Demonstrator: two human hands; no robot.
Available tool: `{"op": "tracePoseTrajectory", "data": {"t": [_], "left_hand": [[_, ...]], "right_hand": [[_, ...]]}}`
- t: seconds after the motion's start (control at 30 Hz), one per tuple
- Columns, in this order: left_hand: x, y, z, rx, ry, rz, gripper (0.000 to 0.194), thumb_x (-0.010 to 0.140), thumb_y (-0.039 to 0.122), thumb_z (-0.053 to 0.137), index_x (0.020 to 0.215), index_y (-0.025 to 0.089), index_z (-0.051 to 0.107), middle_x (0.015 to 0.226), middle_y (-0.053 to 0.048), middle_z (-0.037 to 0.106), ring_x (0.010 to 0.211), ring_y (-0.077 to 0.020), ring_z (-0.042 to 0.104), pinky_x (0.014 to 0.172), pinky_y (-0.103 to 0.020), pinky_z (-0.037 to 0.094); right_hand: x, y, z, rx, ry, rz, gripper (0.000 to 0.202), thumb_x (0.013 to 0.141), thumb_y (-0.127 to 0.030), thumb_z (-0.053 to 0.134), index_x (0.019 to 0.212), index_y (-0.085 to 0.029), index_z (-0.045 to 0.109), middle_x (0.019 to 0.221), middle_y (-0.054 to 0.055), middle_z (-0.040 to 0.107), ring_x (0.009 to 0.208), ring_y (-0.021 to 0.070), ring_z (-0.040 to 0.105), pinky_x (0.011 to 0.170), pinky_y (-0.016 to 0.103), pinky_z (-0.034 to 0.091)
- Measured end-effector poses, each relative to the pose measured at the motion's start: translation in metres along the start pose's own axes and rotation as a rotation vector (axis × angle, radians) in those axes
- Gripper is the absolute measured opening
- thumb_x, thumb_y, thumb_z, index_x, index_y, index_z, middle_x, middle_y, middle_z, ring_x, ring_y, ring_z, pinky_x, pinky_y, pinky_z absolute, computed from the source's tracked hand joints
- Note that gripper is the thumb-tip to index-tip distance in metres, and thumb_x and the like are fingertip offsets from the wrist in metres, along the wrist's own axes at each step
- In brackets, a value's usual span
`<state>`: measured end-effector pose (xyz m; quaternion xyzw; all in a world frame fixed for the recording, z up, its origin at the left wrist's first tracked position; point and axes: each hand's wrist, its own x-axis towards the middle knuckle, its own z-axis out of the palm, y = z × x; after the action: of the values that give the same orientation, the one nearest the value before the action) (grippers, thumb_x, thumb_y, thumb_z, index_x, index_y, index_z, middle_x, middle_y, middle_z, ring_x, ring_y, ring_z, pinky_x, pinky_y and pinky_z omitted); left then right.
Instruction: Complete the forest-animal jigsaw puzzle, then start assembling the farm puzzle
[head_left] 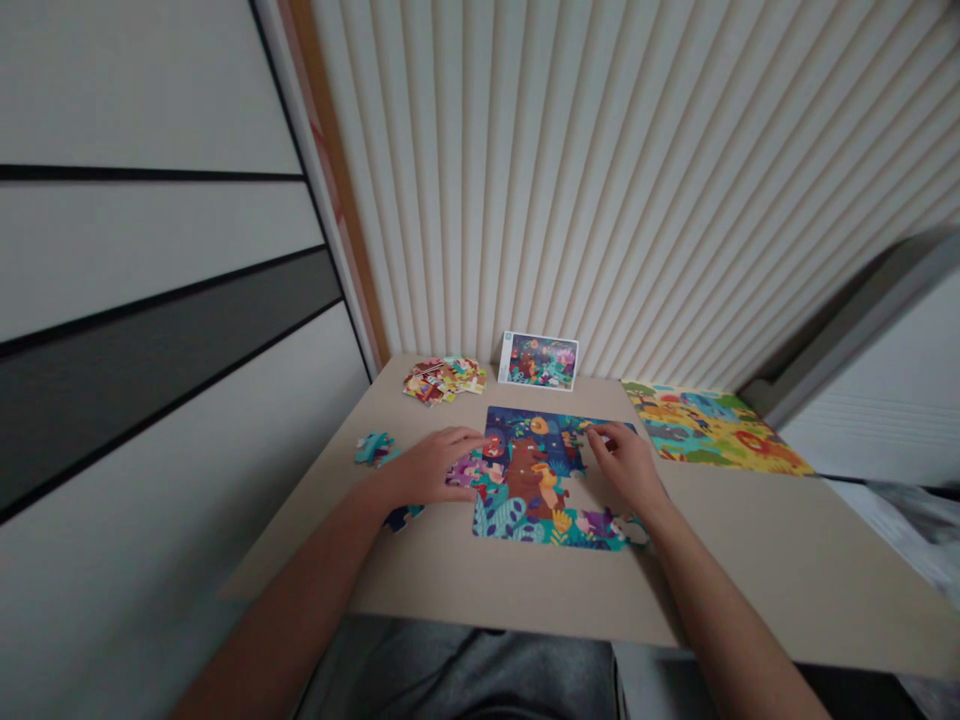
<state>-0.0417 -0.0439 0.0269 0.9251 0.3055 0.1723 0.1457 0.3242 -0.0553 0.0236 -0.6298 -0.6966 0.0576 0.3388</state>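
Note:
A partly assembled jigsaw puzzle (525, 478) lies flat on the table, showing a brown bear, a yellow animal and colourful plants against dark blue. My left hand (431, 468) rests at its left edge, fingers stretched out and thumb apart. Between that thumb and the fingers shows a pink-purple puzzle piece (463, 469); whether it is joined to the rest I cannot tell. My right hand (624, 462) is at the upper right part of the puzzle, thumb and forefinger pinched at a small puzzle piece, mostly hidden by the fingers. Bare tabletop shows through a gap below it.
Loose teal pieces (373, 447) and a dark blue piece (403, 517) lie left. Behind them is a pile of mixed pieces (444, 379). A picture card (538, 361) leans against the pleated curtain (525, 180). A yellow animal puzzle (712, 428) lies right.

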Motion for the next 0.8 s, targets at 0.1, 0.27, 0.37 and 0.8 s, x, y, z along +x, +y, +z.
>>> {"op": "tracePoseTrajectory", "data": {"t": [0.1, 0.27, 0.37, 0.8], "left_hand": [[-0.009, -0.015, -0.004, 0.087, 0.006, -0.091, 0.064, 0.074, 0.056, 0.079, 0.126, 0.023, 0.063, 0.134, -0.013, 0.058, 0.123, -0.0298, 0.054, 0.108, -0.043, 0.042], [-0.015, -0.02, -0.009, 0.038, 0.001, -0.088, 0.04, 0.082, 0.051, 0.074, 0.11, 0.023, 0.066, 0.12, -0.009, 0.063, 0.111, -0.0239, 0.059, 0.099, -0.037, 0.046], [-0.012, -0.015, -0.012, 0.008, 0.003, -0.063, 0.039, 0.084, 0.05, 0.073, 0.109, 0.021, 0.065, 0.117, -0.01, 0.063, 0.109, -0.0246, 0.059, 0.098, -0.037, 0.047], [0.011, 0.026, 0.012, 0.042, 0.019, 0.212, 0.053, 0.093, 0.049, 0.062, 0.14, 0.026, 0.053, 0.133, -0.012, 0.064, 0.126, -0.0266, 0.059, 0.111, -0.044, 0.04]], "right_hand": [[-0.001, -0.003, 0.001, 0.013, -0.032, -0.035, 0.037, 0.098, -0.044, 0.047, 0.095, -0.02, 0.074, 0.095, 0.008, 0.072, 0.071, 0.0197, 0.063, 0.069, 0.032, 0.046], [-0.003, -0.007, 0.001, 0.022, -0.052, -0.062, 0.037, 0.098, -0.043, 0.046, 0.093, -0.019, 0.073, 0.092, 0.009, 0.071, 0.07, 0.02, 0.062, 0.067, 0.032, 0.046], [-0.003, -0.01, 0.0, 0.029, -0.058, -0.056, 0.037, 0.098, -0.044, 0.047, 0.092, -0.02, 0.074, 0.089, 0.008, 0.071, 0.07, 0.0202, 0.062, 0.067, 0.033, 0.046], [-0.035, -0.08, 0.021, 0.568, -0.476, -0.259, 0.038, 0.094, -0.046, 0.06, 0.125, -0.025, 0.068, 0.101, 0.005, 0.071, 0.084, 0.0189, 0.063, 0.08, 0.032, 0.051]]}}
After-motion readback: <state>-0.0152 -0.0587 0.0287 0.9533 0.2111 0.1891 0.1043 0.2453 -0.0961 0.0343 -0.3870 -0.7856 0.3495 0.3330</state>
